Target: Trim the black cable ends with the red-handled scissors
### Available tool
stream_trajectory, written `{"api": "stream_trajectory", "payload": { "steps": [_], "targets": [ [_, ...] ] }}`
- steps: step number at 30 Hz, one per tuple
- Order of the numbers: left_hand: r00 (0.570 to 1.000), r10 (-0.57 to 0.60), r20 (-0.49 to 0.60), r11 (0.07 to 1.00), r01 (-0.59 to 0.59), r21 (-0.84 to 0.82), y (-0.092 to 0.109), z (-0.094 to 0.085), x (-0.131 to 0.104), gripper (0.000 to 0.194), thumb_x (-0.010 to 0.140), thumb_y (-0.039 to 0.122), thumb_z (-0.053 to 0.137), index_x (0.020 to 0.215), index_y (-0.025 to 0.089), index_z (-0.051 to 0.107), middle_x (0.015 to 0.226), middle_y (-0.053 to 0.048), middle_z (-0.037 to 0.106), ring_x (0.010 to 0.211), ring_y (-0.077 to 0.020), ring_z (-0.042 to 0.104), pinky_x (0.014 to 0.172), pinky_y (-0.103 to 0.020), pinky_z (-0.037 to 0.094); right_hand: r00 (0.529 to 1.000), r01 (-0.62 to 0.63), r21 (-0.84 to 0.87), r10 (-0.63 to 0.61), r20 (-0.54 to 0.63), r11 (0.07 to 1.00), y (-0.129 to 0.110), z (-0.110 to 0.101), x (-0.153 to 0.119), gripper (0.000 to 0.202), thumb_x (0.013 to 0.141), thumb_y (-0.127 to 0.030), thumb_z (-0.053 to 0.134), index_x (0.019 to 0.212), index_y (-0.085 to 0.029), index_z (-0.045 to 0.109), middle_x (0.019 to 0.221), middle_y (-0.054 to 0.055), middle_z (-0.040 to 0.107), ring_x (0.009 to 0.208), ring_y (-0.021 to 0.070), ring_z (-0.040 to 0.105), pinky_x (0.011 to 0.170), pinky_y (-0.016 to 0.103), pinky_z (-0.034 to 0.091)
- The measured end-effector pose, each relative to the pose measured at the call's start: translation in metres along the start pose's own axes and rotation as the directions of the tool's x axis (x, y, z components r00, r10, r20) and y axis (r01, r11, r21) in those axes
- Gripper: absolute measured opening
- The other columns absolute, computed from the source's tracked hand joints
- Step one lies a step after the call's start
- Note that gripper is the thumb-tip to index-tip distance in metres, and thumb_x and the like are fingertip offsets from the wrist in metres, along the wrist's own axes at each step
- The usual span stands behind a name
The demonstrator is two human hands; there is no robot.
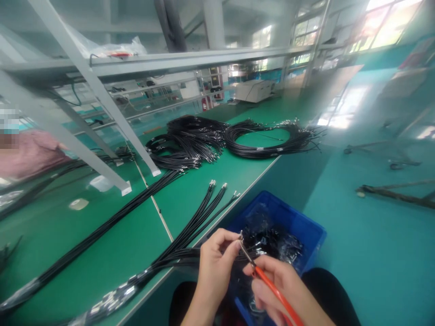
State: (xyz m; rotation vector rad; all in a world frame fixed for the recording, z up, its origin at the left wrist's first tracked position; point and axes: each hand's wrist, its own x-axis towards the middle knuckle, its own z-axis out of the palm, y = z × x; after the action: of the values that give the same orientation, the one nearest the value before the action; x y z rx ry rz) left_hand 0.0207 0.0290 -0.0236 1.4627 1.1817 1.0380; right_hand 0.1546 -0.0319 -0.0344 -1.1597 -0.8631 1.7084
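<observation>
No legible writing on the blue bin [314,235] or cables [190,233]. Left hand [217,258]: fingertips pinching a small end piece [241,235], type unclear, above bin. Right hand [277,283]: gripping orange-handled tool [273,290], tip at that piece; handle ends cut off below.

Metal shelving [190,61] stands above the green table [234,170], near windows [384,25].
</observation>
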Motion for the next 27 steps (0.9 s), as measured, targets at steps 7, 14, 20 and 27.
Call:
{"api": "stream_trajectory", "payload": {
  "steps": [7, 14, 20, 27],
  "targets": [
    [0.999, 0.046, 0.021, 0.996, -0.048, 0.075, 0.003, 0.001, -0.004, 0.009, 0.077, 0.021, 0.061, 0.072, 0.016, 0.066, 0.070, -0.002, 0.065, 0.066, -0.0157, 0.059, 0.062, -0.024, 0.046, 1.000, -0.007, 0.019, 0.007, 0.005, 1.000, -0.011, 0.002, 0.003, 0.037, 0.066, -0.044, 0.068, 0.084, -0.014, 0.055, 0.052, -0.002, 0.060, 0.022, 0.0008, 0.034, 0.029, 0.014, 0.026],
    [0.995, 0.086, 0.055, 0.981, -0.094, 0.171, -0.002, 0.002, -0.002, 0.011, 0.081, 0.020, 0.057, 0.075, 0.018, 0.066, 0.073, -0.001, 0.066, 0.068, -0.0157, 0.060, 0.065, -0.025, 0.045, 0.997, -0.073, -0.085, 0.070, -0.044, 0.994, -0.007, -0.002, 0.004, 0.027, 0.071, -0.036, 0.063, 0.087, -0.016, 0.053, 0.050, -0.003, 0.061, 0.022, 0.0044, 0.038, 0.028, 0.016, 0.029],
    [0.988, 0.146, 0.049, 0.944, -0.154, 0.293, -0.003, 0.006, 0.000, 0.009, 0.081, 0.019, 0.056, 0.078, 0.019, 0.065, 0.075, 0.000, 0.064, 0.070, -0.0159, 0.060, 0.066, -0.025, 0.045, 0.949, 0.185, -0.114, -0.207, -0.239, 0.976, 0.017, -0.013, -0.001, 0.021, 0.060, -0.015, 0.070, 0.079, -0.018, 0.061, 0.056, -0.005, 0.056, 0.049, 0.0084, 0.050, 0.050, 0.019, 0.040],
    [0.977, 0.168, 0.128, 0.852, -0.209, 0.480, 0.002, 0.013, -0.007, 0.011, 0.082, 0.017, 0.053, 0.072, 0.019, 0.057, 0.070, 0.002, 0.056, 0.063, -0.0129, 0.055, 0.059, -0.023, 0.039, 0.821, 0.367, 0.046, -0.300, -0.486, 0.929, -0.002, -0.004, 0.011, 0.032, 0.067, -0.031, 0.072, 0.094, -0.023, 0.054, 0.073, -0.001, 0.063, 0.061, 0.0129, 0.057, 0.055, 0.023, 0.045]
  ]
}}
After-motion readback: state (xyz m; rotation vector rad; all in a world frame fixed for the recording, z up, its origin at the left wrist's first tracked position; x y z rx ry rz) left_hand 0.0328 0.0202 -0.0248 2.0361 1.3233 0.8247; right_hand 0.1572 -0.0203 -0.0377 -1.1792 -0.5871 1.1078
